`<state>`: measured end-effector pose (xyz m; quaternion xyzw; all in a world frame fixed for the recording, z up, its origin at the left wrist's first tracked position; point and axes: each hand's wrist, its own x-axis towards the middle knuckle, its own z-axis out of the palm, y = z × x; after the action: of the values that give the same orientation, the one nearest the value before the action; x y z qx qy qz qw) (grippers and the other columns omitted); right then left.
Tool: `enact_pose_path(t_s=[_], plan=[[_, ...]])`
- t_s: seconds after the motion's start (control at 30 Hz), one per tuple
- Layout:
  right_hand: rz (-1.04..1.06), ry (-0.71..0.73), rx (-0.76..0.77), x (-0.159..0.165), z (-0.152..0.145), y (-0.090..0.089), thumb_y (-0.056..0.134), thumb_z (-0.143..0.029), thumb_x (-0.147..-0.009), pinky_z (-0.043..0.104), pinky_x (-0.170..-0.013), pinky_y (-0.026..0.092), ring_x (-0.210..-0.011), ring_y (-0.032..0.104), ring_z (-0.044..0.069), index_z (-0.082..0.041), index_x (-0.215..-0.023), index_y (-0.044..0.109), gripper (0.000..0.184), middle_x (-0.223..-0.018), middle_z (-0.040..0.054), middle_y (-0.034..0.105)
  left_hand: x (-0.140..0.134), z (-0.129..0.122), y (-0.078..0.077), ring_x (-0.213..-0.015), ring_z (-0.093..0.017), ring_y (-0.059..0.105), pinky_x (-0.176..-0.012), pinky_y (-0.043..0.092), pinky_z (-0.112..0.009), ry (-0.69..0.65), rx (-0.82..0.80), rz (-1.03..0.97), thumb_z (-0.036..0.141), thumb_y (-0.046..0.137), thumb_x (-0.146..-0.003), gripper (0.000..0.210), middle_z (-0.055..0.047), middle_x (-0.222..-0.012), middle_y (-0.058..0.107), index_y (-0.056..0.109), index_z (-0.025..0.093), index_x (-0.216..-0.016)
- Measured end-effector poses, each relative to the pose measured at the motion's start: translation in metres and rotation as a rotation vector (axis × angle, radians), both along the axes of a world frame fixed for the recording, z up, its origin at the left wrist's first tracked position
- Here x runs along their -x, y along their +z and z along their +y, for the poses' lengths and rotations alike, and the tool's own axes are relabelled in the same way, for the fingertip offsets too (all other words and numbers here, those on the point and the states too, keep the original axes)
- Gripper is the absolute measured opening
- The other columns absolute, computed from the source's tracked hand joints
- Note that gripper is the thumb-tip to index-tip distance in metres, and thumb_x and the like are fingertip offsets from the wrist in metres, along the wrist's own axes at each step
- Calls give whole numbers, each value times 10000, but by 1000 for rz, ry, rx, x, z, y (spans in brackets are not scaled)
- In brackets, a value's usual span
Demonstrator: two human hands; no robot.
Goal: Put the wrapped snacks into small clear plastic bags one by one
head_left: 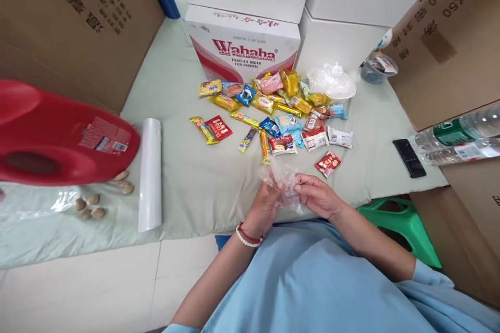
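Observation:
A crumpled clear plastic bag (288, 183) is held between my two hands near the table's front edge. My left hand (266, 203), with a beaded bracelet at its wrist, grips the bag from the left. The fingers of my right hand (315, 193) pinch it from the right. I cannot make out anything inside the bag. Just beyond my hands lie loose wrapped snacks, among them a red packet (328, 163), a red and white cake packet (283, 144) and a thin yellow stick packet (264, 145). More snacks are heaped behind, around a yellow wrapped piece (263, 102).
A Wahaba-style red and white water carton (242, 52) stands at the back. Clear bags (332, 80) lie beside the heap. A white roll (150, 174), a red plastic container (70, 135) and several nuts (92, 199) are left. A phone (409, 158) and bottles (453, 134) lie right.

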<state>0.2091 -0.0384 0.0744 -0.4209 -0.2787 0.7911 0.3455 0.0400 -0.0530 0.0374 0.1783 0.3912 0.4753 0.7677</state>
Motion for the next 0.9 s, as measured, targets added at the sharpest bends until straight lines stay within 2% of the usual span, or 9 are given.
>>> enact_pose_path(t_s=[0.13,0.2,0.3,0.4,0.53,0.67,0.77,0.83,0.9], plan=[[-77,-144,-7,-17,7,-10,937,-470,-700,248,-630,478,-653,558,113,-208,-835,693,383,-765,-16,646,12,5,-11,-915,-180,672,-799,562,-287,181,38,173,549,925,-687,508,-14,-971,726,736,229,-1034],[-176,-207,-8,-30,11,-16,960,-481,-662,225,-570,445,-618,517,95,-206,-832,702,413,-730,-33,606,28,4,-13,-936,-211,678,-780,577,-308,135,66,253,611,873,-726,482,-45,-979,743,767,218,-982],[-270,-245,10,-48,14,-21,986,-482,-610,203,-509,379,-584,457,73,-200,-824,705,452,-697,-52,556,51,0,-10,-1000,-255,685,-791,603,-351,-27,90,308,598,862,-736,486,-96,-1106,754,790,219,-1031],[-269,-264,31,-58,15,-23,990,-488,-594,192,-470,300,-559,407,60,-196,-819,690,475,-672,-62,522,63,-2,-7,-809,-201,674,-729,584,-326,-138,163,369,519,921,-663,478,-69,-956,749,783,208,-998],[-264,-232,24,-67,22,-21,980,-506,-598,190,-459,254,-543,373,53,-192,-821,675,492,-657,-69,498,67,-3,-8,-739,-142,613,-674,523,-268,-117,226,437,400,973,-560,501,-19,-880,708,758,177,-954],[-325,-106,-10,-78,30,-24,911,-542,-683,202,-467,277,-537,365,65,-193,-866,672,460,-664,-62,493,67,-2,-7,-740,-132,584,-670,472,-246,-102,193,458,328,979,-504,483,-3,-834,684,742,167,-893],[-560,-99,-255,-81,32,-24,840,-472,-766,238,-530,397,-607,446,101,-201,-979,711,368,-797,-9,575,67,0,-6,-713,-121,560,-679,446,-241,-81,142,478,314,970,-521,420,10,-779,660,722,172,-829],[-693,-49,-510,-77,32,-21,802,-349,-798,281,-637,496,-723,533,133,-229,-1156,726,385,-1055,58,640,65,2,-5,-715,-122,559,-691,441,-242,-67,109,494,303,965,-533,394,16,-763,648,711,177,-807],[-703,103,-738,-68,32,-18,757,-245,-821,342,-793,557,-925,613,184,-284,-1334,680,520,-1375,108,577,61,4,-4,-760,-140,592,-731,454,-252,-86,76,498,286,960,-546,380,2,-785,667,711,177,-811]])
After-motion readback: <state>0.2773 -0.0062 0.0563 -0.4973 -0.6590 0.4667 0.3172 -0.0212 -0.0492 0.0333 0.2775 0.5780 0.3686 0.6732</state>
